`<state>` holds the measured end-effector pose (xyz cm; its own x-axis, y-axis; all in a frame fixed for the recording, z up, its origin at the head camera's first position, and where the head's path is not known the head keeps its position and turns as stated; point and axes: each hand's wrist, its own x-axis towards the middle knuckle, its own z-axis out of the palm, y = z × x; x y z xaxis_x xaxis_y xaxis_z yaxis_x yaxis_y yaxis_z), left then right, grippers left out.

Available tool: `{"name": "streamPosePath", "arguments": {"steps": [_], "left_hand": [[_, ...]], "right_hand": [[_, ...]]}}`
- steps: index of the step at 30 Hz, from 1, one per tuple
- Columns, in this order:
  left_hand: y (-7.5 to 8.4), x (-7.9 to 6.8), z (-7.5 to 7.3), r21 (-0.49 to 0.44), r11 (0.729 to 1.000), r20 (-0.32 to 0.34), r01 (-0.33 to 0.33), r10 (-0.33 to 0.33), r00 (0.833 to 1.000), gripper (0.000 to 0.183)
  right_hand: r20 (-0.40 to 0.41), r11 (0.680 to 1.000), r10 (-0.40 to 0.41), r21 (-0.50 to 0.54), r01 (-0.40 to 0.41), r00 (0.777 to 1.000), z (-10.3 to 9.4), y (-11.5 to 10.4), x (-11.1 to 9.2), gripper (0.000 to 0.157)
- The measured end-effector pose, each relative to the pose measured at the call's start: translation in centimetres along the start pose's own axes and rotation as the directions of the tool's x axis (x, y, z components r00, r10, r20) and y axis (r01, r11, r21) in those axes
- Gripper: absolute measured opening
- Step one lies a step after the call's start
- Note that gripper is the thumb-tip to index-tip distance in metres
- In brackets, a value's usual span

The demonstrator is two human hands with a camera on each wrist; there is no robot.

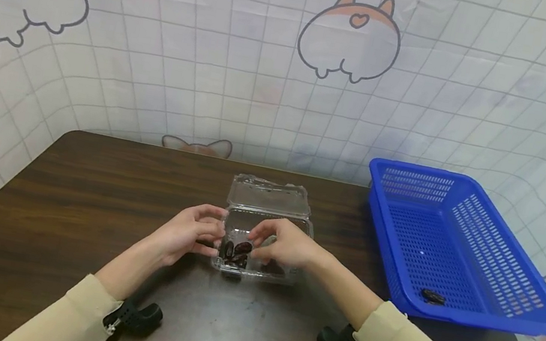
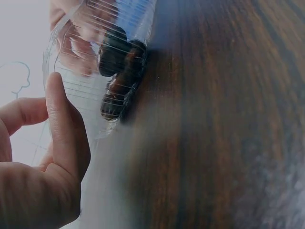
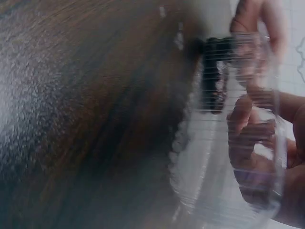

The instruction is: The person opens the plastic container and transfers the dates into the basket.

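A clear plastic clamshell box (image 1: 260, 276) stands on the table with its lid (image 1: 270, 197) tipped back. Several dark, glossy dates (image 1: 236, 252) lie at its left end, also visible through the wall in the left wrist view as dark dates (image 2: 113, 52). My left hand (image 1: 193, 232) rests its spread fingertips against the box's left side, thumb (image 2: 62, 109) by the front corner. My right hand (image 1: 287, 243) reaches into the box, its loosely bent fingers (image 3: 240, 114) seen through the wall just right of the dates. No date shows between them.
A blue plastic basket (image 1: 381, 238) stands at the table's right side, with dark dates (image 1: 433, 296) in its near corner. The brown wooden table (image 1: 79, 209) ends at a wall covering (image 1: 268, 72) with a grid and animal drawings. Dark wrist straps sit on both forearms.
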<state>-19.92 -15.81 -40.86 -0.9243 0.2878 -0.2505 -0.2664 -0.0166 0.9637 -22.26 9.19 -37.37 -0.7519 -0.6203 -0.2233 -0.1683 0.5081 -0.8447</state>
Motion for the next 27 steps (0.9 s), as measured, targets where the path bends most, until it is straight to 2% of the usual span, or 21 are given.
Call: {"name": "streamPosePath", "arguments": {"steps": [8,19,27], "left_hand": [[-0.2,0.1,0.0,0.0,1.0,-0.002,-0.005,0.005,1.0,0.056],[-0.5,0.0,0.2,-0.015,1.0,0.004,-0.015,0.015,1.0,0.055],[-0.4,0.1,0.1,-0.015,1.0,0.007,-0.02,0.02,1.0,0.054]], "right_hand": [[-0.119,0.995,0.028,-0.097,-0.04,0.993,1.6,0.6,1.5,0.028],[-0.088,0.993,0.01,-0.112,-0.02,0.996,2.4,1.1,2.0,0.022],[-0.087,0.971,-0.039,-0.24,0.017,0.995,2.1,1.1,2.1,0.019]]}}
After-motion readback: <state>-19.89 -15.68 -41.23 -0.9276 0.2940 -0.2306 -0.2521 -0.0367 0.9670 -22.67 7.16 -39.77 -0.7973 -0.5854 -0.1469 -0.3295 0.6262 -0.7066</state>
